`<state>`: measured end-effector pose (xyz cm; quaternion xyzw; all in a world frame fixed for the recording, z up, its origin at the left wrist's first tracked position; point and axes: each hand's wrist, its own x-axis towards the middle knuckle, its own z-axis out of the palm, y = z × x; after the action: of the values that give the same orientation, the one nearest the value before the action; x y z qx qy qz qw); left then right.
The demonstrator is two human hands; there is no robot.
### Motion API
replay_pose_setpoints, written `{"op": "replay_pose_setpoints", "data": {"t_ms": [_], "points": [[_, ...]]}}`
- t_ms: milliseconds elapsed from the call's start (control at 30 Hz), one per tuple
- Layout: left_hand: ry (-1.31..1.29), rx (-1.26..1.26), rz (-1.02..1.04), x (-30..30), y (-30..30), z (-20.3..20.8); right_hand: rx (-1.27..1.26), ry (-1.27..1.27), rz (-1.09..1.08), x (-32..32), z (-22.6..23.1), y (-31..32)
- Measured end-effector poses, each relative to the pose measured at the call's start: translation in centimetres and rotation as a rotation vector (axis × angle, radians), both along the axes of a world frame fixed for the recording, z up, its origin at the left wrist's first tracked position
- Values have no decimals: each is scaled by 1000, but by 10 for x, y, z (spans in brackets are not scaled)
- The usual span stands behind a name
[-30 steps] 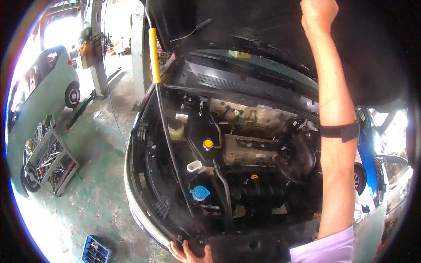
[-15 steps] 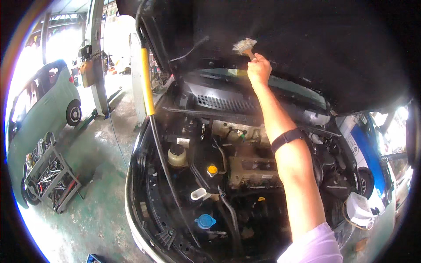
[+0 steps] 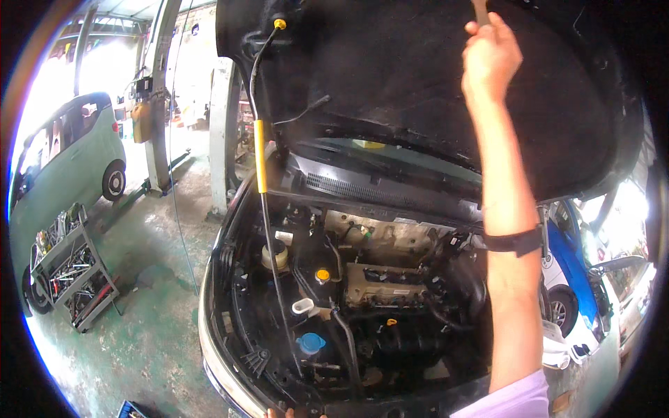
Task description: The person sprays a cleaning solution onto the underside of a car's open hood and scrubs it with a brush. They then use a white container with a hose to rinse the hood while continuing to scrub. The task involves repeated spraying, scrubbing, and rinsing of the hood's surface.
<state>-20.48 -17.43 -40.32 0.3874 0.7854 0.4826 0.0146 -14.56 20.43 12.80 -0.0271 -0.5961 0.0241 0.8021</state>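
My right hand is raised high under the lifted hood, closed around the wooden handle of a brush. The brush's bristles lie beyond the upper edge of the picture; half a second ago they showed pale and splayed. A dark band circles my right forearm. At the bottom edge only fingertips of my left hand show, slightly apart on the car's front edge. Below my right arm lies the engine bay, with an engine, a yellow cap and a blue cap.
A prop rod with a yellow sleeve holds the hood up on the left. On the floor stand a tool cart and a lift post, with a pale green car behind. A blue and white car is at the right.
My right hand has moved up and to the right with the brush, whose bristles have left the picture. Fingertips of my left hand have appeared at the bottom edge. The whole view has shifted.
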Motion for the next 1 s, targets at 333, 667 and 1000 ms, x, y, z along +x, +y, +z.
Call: {"op": "replay_pose_setpoints", "data": {"t_ms": [333, 667, 1000], "points": [[61, 43, 23, -5, 7, -19, -391, -227, -449, -94, -183, 165], [-29, -37, -39, -5, 1, 0, 48, -244, -498, -87, -114, 108], [78, 113, 43, -3, 19, -27, -558, -487, -616, -153, -227, 191]]}}
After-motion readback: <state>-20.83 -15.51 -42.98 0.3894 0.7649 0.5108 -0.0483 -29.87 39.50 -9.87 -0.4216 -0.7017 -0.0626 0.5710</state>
